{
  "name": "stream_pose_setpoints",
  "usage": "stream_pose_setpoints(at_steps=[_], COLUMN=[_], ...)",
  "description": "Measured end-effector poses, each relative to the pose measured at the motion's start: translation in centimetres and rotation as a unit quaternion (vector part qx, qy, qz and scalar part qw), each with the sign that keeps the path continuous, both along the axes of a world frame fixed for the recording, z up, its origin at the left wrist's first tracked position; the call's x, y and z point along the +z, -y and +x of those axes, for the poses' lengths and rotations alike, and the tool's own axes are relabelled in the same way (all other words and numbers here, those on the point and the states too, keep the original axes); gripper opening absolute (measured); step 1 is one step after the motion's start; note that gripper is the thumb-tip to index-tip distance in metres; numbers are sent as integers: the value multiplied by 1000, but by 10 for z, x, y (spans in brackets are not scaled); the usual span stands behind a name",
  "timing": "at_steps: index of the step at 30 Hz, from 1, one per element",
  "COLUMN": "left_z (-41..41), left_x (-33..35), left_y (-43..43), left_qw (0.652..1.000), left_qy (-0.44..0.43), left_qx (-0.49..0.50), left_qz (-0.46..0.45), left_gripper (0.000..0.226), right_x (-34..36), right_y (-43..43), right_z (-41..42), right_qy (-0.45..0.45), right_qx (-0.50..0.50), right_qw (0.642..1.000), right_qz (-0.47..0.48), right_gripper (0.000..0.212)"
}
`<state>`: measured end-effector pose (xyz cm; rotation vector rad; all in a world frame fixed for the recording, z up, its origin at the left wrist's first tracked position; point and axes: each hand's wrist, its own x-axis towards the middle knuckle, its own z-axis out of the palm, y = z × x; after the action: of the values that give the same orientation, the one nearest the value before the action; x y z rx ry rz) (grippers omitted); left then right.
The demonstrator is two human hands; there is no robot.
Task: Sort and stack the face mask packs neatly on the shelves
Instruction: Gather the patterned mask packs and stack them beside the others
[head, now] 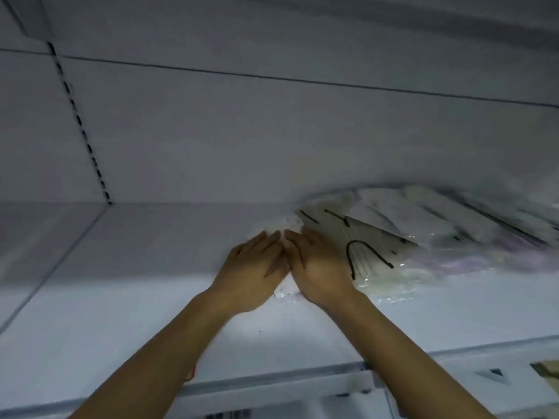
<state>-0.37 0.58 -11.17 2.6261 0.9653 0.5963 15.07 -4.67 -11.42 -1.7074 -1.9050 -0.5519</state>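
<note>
Both hands, left hand (252, 269) and right hand (317, 267), lie flat with fingers straight on a mask pack (367, 252) (blurred) on the shelf (121, 297).

We look into a white shelving unit. Its back panel (272, 131) fills most of our view, crossed by a thin dark seam high up. At the panel's left edge a slotted upright (79, 122) runs down to where the panel meets the white shelf board (90, 297). Below the panel, a bright patch of light lies on the board. Along the board's front edge we see a pale price rail (302, 385). Everything is dim and blurred.
</note>
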Motion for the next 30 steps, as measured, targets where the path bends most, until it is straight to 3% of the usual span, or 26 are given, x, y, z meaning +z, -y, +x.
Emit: stream_pose_setpoints(at_steps=[3,5,7,8,10,13,17,21,23,26,29,30], left_z=[-2,-4,-4,-3,-1,0,-6,-11,-11,-10,-9,-10], left_x=[8,9,8,8,8,17,26,26,21,19,17,16], left_y=[-1,-5,-8,-8,-8,-5,-3,-2,-5,-8,-12,-15], left_qw=[991,993,998,999,998,996,994,983,986,995,993,991], left_qy=[125,105,30,10,17,39,-36,-142,-129,-58,22,28], left_qx=[29,48,40,39,44,74,77,40,31,47,51,46], left_qz=[-35,9,27,33,44,5,-66,-106,-105,-65,106,126], left_gripper=[54,59,70,72,72,79,109,147,144,124,85,78], right_x=[7,12,22,27,36,56,80,76,68,60,60,59], right_y=[-3,-2,-3,-4,-7,-18,-38,-42,-41,-34,-29,-31], right_z=[-1,-2,-3,-3,-4,-3,10,22,24,16,7,6], right_qy=[-80,-203,-324,-328,-254,-194,-281,-457,-511,-449,-469,-495], right_qx=[-11,-30,-64,-81,-103,-108,-55,-13,-16,-12,35,35], right_qw=[997,978,937,929,939,931,909,838,815,852,842,831], right_qz=[18,-33,-118,-150,-208,-290,-303,-297,-274,-269,-263,-251], right_gripper=[52,44,49,54,60,55,47,40,34,23,17,18])
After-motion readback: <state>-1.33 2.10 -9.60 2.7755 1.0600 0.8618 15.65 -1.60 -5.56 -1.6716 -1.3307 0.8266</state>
